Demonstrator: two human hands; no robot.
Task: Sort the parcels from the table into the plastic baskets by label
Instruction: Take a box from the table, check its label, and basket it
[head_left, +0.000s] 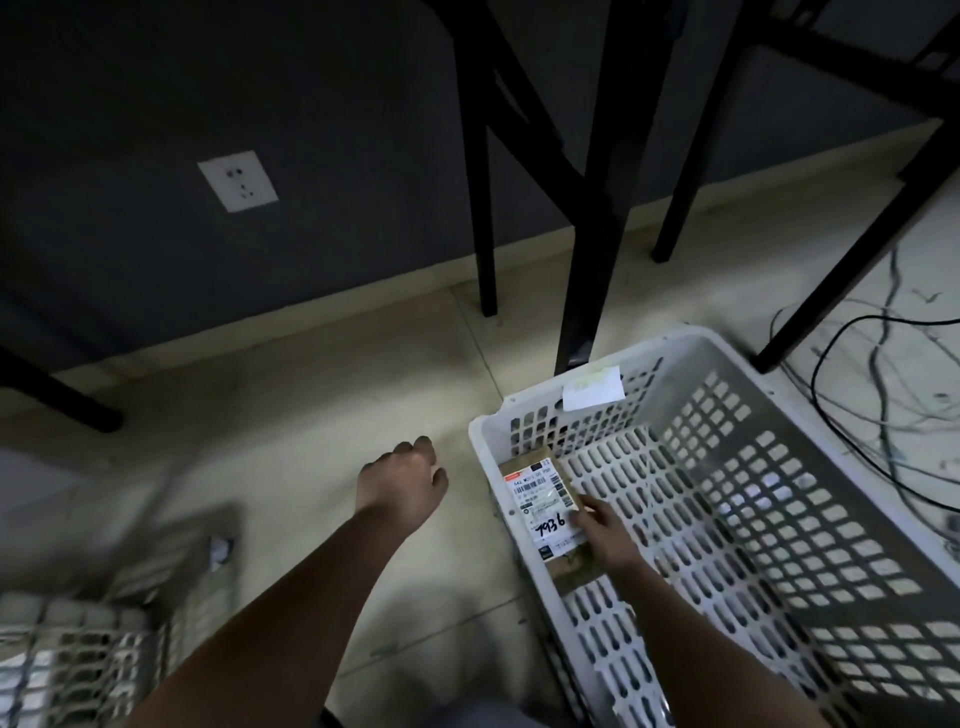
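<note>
A brown cardboard parcel with a white shipping label marked "7936" lies against the left wall inside a white slotted plastic basket on the floor. My right hand reaches into the basket and holds the parcel's right edge, fingers on the label. My left hand hangs over the bare floor left of the basket, fingers loosely curled, holding nothing. A second white basket sits at the lower left, blurred.
Black table legs stand just behind the basket. Loose black cables lie on the floor at the right. A dark wall with a white socket runs along the back. A white paper tag hangs on the basket's far rim.
</note>
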